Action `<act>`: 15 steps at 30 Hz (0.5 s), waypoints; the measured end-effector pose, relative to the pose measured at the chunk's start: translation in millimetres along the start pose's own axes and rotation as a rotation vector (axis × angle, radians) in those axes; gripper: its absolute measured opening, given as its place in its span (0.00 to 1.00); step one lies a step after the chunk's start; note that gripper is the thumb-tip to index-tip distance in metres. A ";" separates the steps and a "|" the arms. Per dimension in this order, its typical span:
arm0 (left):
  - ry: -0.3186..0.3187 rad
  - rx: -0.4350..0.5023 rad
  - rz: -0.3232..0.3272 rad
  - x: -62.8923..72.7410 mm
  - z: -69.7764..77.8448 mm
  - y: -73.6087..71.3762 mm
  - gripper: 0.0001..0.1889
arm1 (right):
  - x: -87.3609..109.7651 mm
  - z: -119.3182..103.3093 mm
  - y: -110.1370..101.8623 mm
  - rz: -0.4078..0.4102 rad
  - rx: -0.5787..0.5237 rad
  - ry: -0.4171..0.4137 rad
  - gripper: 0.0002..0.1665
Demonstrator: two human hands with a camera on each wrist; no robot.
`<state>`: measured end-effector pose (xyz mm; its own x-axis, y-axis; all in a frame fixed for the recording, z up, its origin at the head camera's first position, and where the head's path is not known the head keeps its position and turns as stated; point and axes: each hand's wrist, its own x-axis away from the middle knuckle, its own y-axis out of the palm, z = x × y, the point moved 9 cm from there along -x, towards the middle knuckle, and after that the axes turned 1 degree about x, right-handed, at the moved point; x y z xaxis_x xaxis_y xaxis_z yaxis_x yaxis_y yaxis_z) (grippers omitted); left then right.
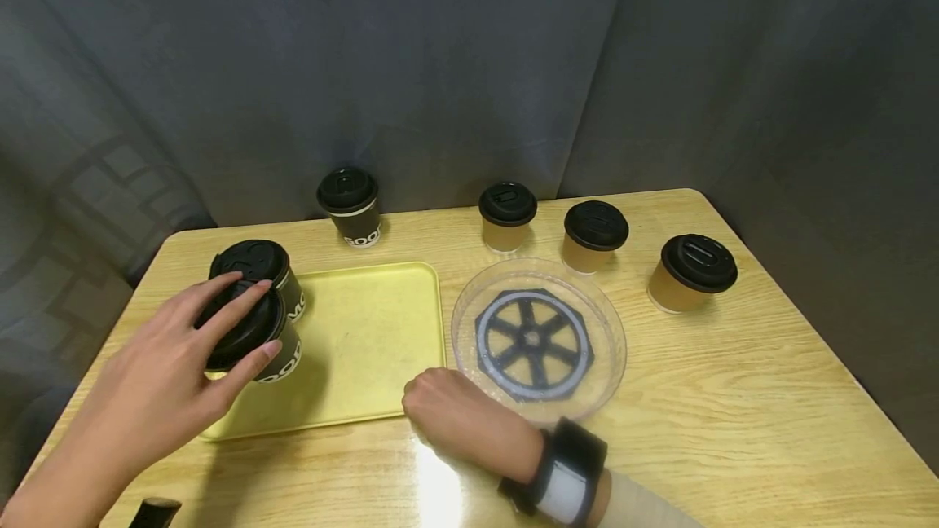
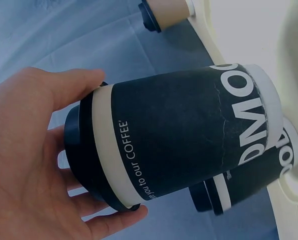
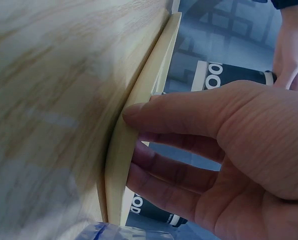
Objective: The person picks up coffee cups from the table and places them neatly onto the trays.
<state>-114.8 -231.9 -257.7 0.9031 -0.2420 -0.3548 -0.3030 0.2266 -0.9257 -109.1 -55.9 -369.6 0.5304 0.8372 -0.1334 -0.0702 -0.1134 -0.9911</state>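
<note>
My left hand (image 1: 165, 357) grips a black paper coffee cup (image 1: 284, 353) by its black lid, fingers and thumb spread around the rim. White lettering runs around the lower part of this cup (image 2: 174, 130) in the left wrist view. It is upright over the left side of a yellow tray (image 1: 374, 332); whether its base touches the tray cannot be told. A second black cup (image 1: 257, 259) stands just behind it, at the tray's back left. At the tray's front right corner, my right hand (image 1: 458, 418) pinches the rim, thumb and fingers on the edge (image 3: 139, 95) in the right wrist view.
Another black cup (image 1: 352, 206) stands behind the tray. Three brown cups with black lids, one left (image 1: 506, 218), one middle (image 1: 592, 239) and one right (image 1: 689, 275), stand along the table's back right. A clear round dish (image 1: 612, 349) with a dark spoked base sits beside the tray.
</note>
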 end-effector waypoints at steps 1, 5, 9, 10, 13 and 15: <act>0.005 0.002 -0.003 -1.0 1.9 1.2 0.35 | 0.1 0.0 -0.1 -0.001 0.000 0.000 0.17; 0.018 -0.006 -0.029 -4.1 7.8 6.7 0.36 | 0.3 -0.4 -0.9 -0.006 0.000 -0.003 0.17; 0.032 -0.002 -0.033 -6.9 13.8 11.8 0.35 | 0.3 -0.9 -0.8 -0.010 0.007 -0.007 0.17; 0.038 0.001 -0.032 -7.8 15.7 13.2 0.35 | 0.3 -0.8 -0.6 -0.011 0.009 -0.006 0.17; 0.054 0.013 -0.022 -10.0 21.2 17.3 0.34 | 0.3 -0.7 -0.2 -0.010 0.012 -0.006 0.17; 0.061 0.020 -0.022 -11.3 24.1 20.3 0.34 | 0.1 -0.9 -0.6 -0.006 0.014 -0.008 0.17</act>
<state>-123.8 -201.8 -269.3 0.8891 -0.3041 -0.3420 -0.2762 0.2392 -0.9308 -108.2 -56.3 -369.1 0.5244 0.8419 -0.1274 -0.0791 -0.1009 -0.9918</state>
